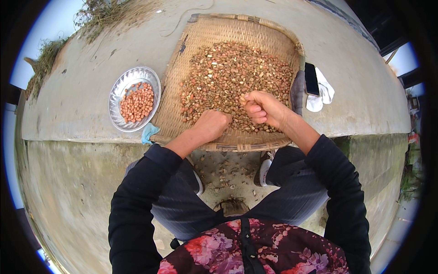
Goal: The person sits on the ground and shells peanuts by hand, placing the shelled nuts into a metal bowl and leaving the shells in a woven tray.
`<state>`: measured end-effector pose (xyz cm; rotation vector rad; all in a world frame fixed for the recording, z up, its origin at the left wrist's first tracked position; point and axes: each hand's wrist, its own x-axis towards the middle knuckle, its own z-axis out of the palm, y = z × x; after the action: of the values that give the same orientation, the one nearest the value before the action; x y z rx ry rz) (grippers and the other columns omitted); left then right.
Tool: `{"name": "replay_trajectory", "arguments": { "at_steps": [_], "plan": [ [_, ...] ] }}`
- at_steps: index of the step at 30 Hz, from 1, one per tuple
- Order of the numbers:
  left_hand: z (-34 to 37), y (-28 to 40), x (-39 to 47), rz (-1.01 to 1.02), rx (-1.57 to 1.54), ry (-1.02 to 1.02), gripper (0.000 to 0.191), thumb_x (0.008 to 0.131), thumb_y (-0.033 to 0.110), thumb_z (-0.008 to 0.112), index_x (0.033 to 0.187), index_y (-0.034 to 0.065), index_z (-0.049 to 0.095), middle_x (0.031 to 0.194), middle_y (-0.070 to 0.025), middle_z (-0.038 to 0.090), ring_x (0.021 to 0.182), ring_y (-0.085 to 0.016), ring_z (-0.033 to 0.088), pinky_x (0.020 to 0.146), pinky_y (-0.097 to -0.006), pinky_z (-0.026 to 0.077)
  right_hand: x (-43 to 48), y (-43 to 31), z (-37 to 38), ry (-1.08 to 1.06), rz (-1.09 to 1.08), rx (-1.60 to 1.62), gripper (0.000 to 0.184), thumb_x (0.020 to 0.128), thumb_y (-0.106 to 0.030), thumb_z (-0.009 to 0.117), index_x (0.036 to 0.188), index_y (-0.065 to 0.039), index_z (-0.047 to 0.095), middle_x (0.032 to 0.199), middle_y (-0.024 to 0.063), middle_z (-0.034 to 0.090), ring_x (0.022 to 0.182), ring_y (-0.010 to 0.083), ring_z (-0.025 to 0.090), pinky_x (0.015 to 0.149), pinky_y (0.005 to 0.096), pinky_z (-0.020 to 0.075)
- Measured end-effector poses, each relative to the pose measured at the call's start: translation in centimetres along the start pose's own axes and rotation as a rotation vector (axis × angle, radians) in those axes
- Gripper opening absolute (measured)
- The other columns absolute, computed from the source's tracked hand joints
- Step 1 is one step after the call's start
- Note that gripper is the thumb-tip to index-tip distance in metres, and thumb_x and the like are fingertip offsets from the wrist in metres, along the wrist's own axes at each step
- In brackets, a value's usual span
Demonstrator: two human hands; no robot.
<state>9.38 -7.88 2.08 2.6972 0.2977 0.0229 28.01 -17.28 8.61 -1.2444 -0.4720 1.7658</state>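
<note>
A woven bamboo winnowing basket (pixel 226 30) lies before me, with a broad heap of peanut kernels and shell bits (pixel 236 72) spread across it. Over the heap's near edge my left hand (pixel 213 126) is curled, back upward; its fingertips and anything in them are hidden. To its right, my right hand (pixel 261 109) is raised slightly above the heap. Its thumb and forefinger pinch a small pale peanut piece (pixel 243 99), and the other fingers are folded into the palm. A silvery patterned bowl (pixel 116 114) with reddish peanut kernels (pixel 137 102) stands left of the basket.
A smartphone (pixel 311 78) and a white cloth (pixel 321 92) lie by the basket's right edge. Light-blue material (pixel 149 133) is at its near left corner. The basket rests on a concrete ledge (pixel 362 96). Shell debris (pixel 226 171) litters the ground between my shoes. Dry plants (pixel 99 17) lie far left.
</note>
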Motion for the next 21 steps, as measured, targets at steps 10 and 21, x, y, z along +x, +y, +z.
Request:
{"name": "replay_trajectory", "arguments": {
  "at_steps": [10, 21],
  "plan": [
    [0.5, -0.9, 0.5, -0.03, -0.236, 0.011, 0.013, 0.083, 0.014, 0.061, 0.083, 0.0011, 0.06, 0.07, -0.0167, 0.061, 0.069, -0.033, 0.062, 0.06, -0.0418, 0.047, -0.3, -0.4, 0.1, 0.11, -0.048, -0.044, 0.026, 0.093, -0.02, 0.043, 0.068, -0.011, 0.041, 0.054, -0.0086, 0.027, 0.041, 0.0028, 0.022, 0.036, 0.0208, 0.0186],
    [-0.6, -1.7, 0.2, -0.138, -0.321, -0.03, 0.012, 0.079, 0.011, 0.064, 0.09, 0.0057, 0.066, 0.074, -0.013, 0.065, 0.071, -0.029, 0.063, 0.065, -0.0386, 0.048, -0.1, -0.3, -0.6, 0.089, -0.079, -0.034, 0.016, 0.09, -0.019, 0.047, 0.083, -0.004, 0.05, 0.054, -0.0092, 0.028, 0.042, 0.0026, 0.022, 0.037, 0.0221, 0.0186]
  ]
}}
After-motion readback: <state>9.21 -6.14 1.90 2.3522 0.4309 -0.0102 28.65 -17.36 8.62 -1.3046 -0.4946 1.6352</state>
